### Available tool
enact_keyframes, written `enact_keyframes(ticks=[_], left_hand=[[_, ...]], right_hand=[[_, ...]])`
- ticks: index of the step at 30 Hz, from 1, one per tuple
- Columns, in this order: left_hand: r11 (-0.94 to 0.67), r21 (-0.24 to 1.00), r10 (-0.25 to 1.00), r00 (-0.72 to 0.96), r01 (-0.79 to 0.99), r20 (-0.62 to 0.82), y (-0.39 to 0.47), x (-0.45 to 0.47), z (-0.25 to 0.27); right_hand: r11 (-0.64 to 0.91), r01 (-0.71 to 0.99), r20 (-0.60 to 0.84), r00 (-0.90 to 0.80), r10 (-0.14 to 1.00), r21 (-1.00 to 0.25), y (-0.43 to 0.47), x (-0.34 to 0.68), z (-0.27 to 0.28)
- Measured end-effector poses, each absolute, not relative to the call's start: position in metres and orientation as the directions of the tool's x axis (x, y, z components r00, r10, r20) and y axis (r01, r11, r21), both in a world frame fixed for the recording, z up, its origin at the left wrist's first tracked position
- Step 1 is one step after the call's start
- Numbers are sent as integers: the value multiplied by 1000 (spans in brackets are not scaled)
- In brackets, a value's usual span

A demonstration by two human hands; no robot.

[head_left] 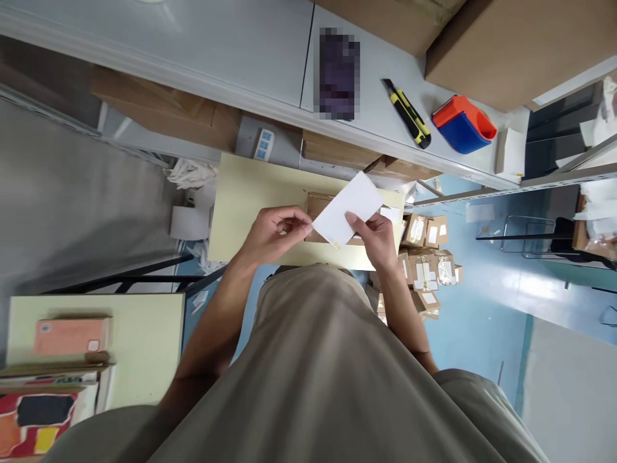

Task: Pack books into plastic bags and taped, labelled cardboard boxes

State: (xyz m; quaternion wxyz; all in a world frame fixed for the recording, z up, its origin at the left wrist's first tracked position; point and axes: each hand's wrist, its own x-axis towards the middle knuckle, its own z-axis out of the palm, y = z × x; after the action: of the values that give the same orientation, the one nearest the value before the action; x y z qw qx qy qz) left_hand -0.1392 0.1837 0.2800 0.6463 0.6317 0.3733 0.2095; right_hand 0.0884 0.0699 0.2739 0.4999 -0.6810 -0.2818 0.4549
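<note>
Observe nearest the camera a loose grey-khaki cloth shirt (318, 373). Find far left a salmon-pink rectangular box (72, 337). See next the left hand (276, 235) with curled fingers, thumb and forefinger at the left corner of a white rectangular paper sheet (348, 207); cannot tell whether pinching. Locate the sheet over a brown cardboard box (317, 204). Note the right hand (378, 240) gripping the sheet's right side, thumb uppermost. Record farther right a black-and-yellow utility knife (408, 114) on a grey worktop (378, 71).

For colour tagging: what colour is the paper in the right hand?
The paper is white, yellowish at one corner; head view.
</note>
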Motion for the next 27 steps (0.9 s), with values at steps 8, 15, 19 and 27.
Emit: enact_keyframes(ticks=[8,15,19,27], left_hand=[[-20,982,750,652,188,-109,197,-165,281],[-86,977,677,730,195,-86,207,-188,268],[-113,979,665,745,172,-54,210,-195,267],[-101,947,757,641,304,-125,228,-217,226]], right_hand=[[-202,372,8,492,870,-906,83,40,274],[-87,396,39,301,953,-914,91,-7,301],[-116,424,27,316,949,-898,97,-16,295],[-200,399,-55,346,937,-895,97,-13,283]])
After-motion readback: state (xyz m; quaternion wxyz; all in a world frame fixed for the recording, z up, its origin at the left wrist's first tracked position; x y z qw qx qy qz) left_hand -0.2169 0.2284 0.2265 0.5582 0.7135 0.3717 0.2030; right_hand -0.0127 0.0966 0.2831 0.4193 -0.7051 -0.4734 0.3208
